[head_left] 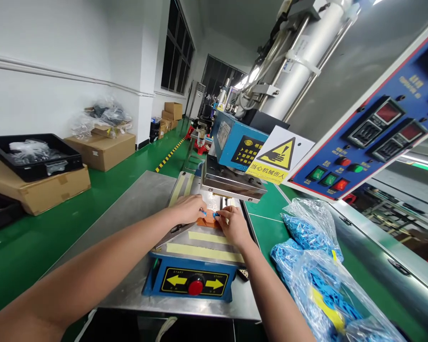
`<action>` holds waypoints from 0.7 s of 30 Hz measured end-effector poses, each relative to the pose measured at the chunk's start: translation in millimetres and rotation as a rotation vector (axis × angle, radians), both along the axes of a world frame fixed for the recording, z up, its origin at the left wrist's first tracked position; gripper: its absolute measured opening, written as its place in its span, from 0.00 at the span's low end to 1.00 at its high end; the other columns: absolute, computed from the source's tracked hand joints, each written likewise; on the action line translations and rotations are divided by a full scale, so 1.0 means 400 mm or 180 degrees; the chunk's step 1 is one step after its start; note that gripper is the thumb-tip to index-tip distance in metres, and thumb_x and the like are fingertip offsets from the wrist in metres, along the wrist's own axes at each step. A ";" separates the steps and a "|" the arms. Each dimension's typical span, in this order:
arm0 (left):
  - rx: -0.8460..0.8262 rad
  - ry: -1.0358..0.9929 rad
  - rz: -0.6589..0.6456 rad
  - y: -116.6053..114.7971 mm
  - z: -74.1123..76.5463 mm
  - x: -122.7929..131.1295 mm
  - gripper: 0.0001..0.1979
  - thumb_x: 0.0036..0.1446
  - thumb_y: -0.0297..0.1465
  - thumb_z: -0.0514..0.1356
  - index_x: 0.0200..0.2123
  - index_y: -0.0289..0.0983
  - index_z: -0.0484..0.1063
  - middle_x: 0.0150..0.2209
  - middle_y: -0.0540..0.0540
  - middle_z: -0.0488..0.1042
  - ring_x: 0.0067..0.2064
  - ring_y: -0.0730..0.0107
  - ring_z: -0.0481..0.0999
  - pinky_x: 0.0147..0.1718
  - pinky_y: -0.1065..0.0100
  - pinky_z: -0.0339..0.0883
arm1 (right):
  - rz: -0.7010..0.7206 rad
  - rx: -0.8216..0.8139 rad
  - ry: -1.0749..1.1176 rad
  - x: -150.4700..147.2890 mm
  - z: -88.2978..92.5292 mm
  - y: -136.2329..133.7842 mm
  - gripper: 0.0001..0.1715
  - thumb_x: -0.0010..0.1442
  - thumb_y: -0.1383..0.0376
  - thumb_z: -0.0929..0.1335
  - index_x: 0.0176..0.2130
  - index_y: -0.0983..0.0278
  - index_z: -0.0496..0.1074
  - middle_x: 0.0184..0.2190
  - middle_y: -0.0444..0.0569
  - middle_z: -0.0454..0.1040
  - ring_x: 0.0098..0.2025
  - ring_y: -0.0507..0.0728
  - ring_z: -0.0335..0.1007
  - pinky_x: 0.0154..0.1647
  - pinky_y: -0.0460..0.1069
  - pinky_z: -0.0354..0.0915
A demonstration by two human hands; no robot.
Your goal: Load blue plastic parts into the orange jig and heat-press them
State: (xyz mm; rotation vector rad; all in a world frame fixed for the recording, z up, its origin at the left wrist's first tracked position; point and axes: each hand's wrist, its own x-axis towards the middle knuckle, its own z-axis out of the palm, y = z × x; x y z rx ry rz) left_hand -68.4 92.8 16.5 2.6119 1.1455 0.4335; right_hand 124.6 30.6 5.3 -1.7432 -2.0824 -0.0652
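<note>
Under the press head, a small orange block (209,220) sits on the metal bed of the machine. My left hand (188,209) reaches in from the left, its fingertips pinching a small blue piece (203,212) at the block's left side. At the block's right side, my right hand (233,225) pinches a bit of blue (216,215) between thumb and forefinger. Whether both blue bits belong to one part cannot be made out. The metal press head (233,183) hangs just above and behind my fingers.
A red button (195,287) faces me on the machine's blue base. Clear bags of blue parts (328,285) lie to the right, below a control panel (371,137). A hand-hazard sign (281,154) hangs by the press. Cardboard boxes (105,151) and a black tray (35,164) stand left.
</note>
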 end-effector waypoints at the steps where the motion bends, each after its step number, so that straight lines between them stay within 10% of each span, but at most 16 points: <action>1: -0.0004 0.0040 0.0002 0.000 0.001 0.000 0.11 0.55 0.36 0.58 0.40 0.47 0.77 0.43 0.48 0.74 0.43 0.60 0.74 0.37 0.66 0.64 | -0.0047 -0.0045 -0.0100 -0.004 0.007 0.000 0.13 0.59 0.64 0.67 0.42 0.62 0.78 0.40 0.55 0.74 0.45 0.60 0.65 0.46 0.51 0.62; 21: 0.0056 -0.0265 -0.0164 0.000 -0.014 -0.008 0.13 0.53 0.31 0.59 0.44 0.40 0.73 0.42 0.46 0.76 0.43 0.63 0.74 0.40 0.68 0.65 | -0.0033 0.0270 0.0333 -0.001 -0.023 -0.012 0.19 0.59 0.69 0.66 0.51 0.67 0.72 0.44 0.55 0.75 0.47 0.60 0.67 0.50 0.51 0.63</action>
